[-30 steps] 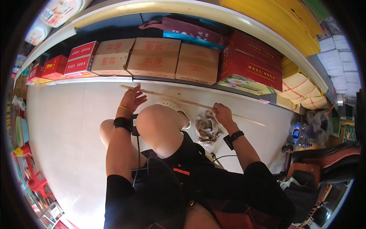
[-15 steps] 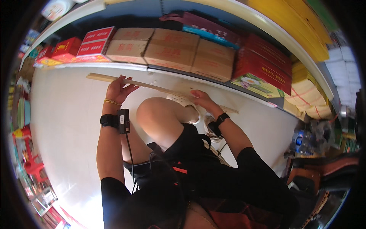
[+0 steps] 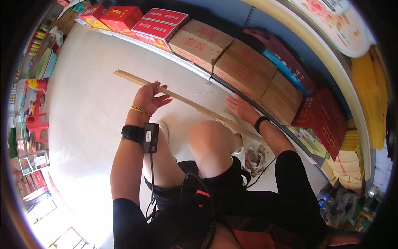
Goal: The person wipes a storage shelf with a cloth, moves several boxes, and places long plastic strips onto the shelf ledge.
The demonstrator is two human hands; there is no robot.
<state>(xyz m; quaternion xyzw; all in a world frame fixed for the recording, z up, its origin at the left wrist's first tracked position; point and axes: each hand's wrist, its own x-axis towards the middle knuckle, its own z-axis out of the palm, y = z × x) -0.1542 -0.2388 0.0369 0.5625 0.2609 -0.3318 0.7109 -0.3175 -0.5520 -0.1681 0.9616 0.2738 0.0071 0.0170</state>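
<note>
From the head view, I am crouching on the white floor [image 3: 83, 108] with my knees up, and I am holding a long thin wooden strip [image 3: 182, 101] across in front of me. My left hand [image 3: 150, 97] is gripping it near its far-left end, the fingers [image 3: 163, 99] partly spread and curling loosely round the wood rather than clamping it hard. My right hand [image 3: 242, 108] is resting flat with fingers extended at the strip's other stretch, close against the row of brown cardboard boxes [image 3: 232, 62]; whether it is actually pinching the wood I cannot tell, since the palm is covering that part.

The strip is lying slantwise, its left end out over bare floor, its right part passing by my knee towards a crumpled bundle of paper [image 3: 253, 155].

Judging the progress: the strip is in hand and being lined up along the foot of the boxes, but it is not yet lying settled on the floor, so the placing seems only partly done. Red cartons [image 3: 159, 23] are standing further along the row, untouched.
</note>
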